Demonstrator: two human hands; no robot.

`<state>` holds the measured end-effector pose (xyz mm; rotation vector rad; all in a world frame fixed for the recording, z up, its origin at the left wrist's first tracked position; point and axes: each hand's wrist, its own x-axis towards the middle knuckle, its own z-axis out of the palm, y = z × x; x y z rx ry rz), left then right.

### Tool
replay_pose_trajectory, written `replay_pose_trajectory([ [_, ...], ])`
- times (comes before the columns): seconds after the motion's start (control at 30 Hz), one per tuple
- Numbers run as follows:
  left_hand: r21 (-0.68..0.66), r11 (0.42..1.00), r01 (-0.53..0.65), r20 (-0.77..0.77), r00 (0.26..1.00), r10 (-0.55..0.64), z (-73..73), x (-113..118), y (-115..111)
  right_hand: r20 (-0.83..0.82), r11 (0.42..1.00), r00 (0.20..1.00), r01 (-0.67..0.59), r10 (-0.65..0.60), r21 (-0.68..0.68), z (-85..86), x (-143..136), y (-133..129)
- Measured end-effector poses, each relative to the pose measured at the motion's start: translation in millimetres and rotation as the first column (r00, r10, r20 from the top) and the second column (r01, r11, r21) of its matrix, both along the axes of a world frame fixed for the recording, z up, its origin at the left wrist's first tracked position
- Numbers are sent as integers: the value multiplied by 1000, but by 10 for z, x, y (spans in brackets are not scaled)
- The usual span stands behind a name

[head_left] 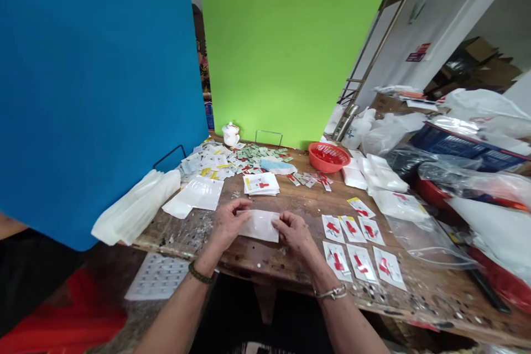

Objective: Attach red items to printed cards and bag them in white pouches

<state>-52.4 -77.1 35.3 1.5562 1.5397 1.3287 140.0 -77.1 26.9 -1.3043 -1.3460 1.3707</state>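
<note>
Between my hands, just above the front of the wooden table, is a small white plastic packet [260, 225]. My left hand [229, 222] pinches its left end, and my right hand [293, 229] grips the right edge between thumb and fingers. Whether anything lies inside the packet I cannot tell. Just beyond it sits a stack of printed packets [261, 183] with a red piece showing on top. To the right of my right hand, several flat packets with red pieces [360, 261] lie in loose rows.
Blue [99, 77] and green [282, 61] panels stand behind the table. Green and white cards [261, 154] are heaped at the back, beside a red basket [329, 157]. White sheets [136, 207] lie left. Plastic bags [384, 174] and a blue crate [450, 141] crowd the right side.
</note>
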Motion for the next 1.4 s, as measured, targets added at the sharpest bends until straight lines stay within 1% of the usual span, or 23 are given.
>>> replay_pose_trajectory([
  [0.07, 161, 978, -131, -142, 978, 154, 49, 126, -84, -58, 997, 995, 82, -82, 6, -22, 28, -34],
  [0.1, 214, 966, -147, -175, 967, 186, 65, 201, -140, -94, 993, 989, 115, -114, -1, -35, 35, -46],
  [0.13, 228, 966, -125, -185, 968, 169, 74, 280, -202, -126, 990, 982, 141, -141, -9, -47, 37, -56],
  [0.2, 155, 988, 4, -136, 991, 18, 68, 442, -325, -169, 983, 968, 182, -183, -22, -60, 28, -79],
  [0.27, 32, 990, 137, -17, 990, -137, 37, 580, -417, -195, 977, 958, 209, -211, -30, -52, 9, -109],
  [0.3, -18, 983, 183, 57, 982, -182, 17, 632, -444, -207, 975, 953, 218, -220, -34, -38, 1, -127],
  [0.37, -78, 970, 230, 207, 956, -209, -22, 696, -458, -233, 977, 949, 210, -215, -46, 1, -3, -167],
  [0.43, -106, 969, 224, 329, 927, -178, -52, 716, -435, -244, 988, 957, 145, -154, -52, 44, 10, -202],
  [0.53, -141, 970, 198, 416, 901, -123, -83, 710, -389, -217, 997, 974, 57, -66, -46, 79, 46, -225],
  [0.57, -148, 971, 187, 422, 900, -109, -90, 708, -380, -197, 997, 978, 66, -72, -39, 79, 55, -223],
  [0.63, -139, 978, 154, 401, 912, -86, -93, 708, -377, -128, 991, 983, 131, -129, 8, 69, 64, -212],
  [0.7, -101, 986, 135, 353, 931, -92, -80, 710, -386, -25, 974, 980, 201, -199, 108, 57, 60, -202],
  [0.77, -78, 986, 147, 298, 947, -118, -56, 708, -394, 78, 953, 967, 223, -243, 205, 53, 49, -202],
  [0.8, -81, 984, 158, 280, 951, -130, -45, 704, -394, 110, 951, 964, 213, -242, 223, 55, 44, -205],
  [0.87, -114, 981, 159, 270, 955, -124, -37, 688, -385, 116, 968, 976, 162, -186, 192, 63, 41, -212],
  [0.97, -150, 979, 141, 296, 951, -92, -73, 661, -357, 24, 998, 999, 38, -40, 53, 68, 52, -208],
  [1.03, -164, 976, 142, 352, 933, -77, -113, 655, -342, -13, 1000, 1000, -14, 14, -17, 55, 56, -193],
  [1.1, -171, 975, 143, 403, 913, -63, -143, 661, -334, 15, 1000, 1000, 4, -4, -9, 31, 46, -174],
  [1.17, -172, 974, 150, 423, 904, -65, -154, 672, -328, 78, 995, 995, 62, -68, 77, 0, 22, -160],
  [1.23, -179, 969, 172, 446, 892, -76, -155, 676, -318, 144, 978, 981, 101, -128, 180, -28, -6, -159],
  [1.3, -202, 960, 194, 496, 865, -70, -163, 667, -299, 194, 967, 971, 94, -142, 236, -48, -32, -167],
  [1.4, -226, 954, 196, 540, 841, -45, -214, 638, -265, 245, 960, 958, 83, -151, 266, -59, -61, -189],
])
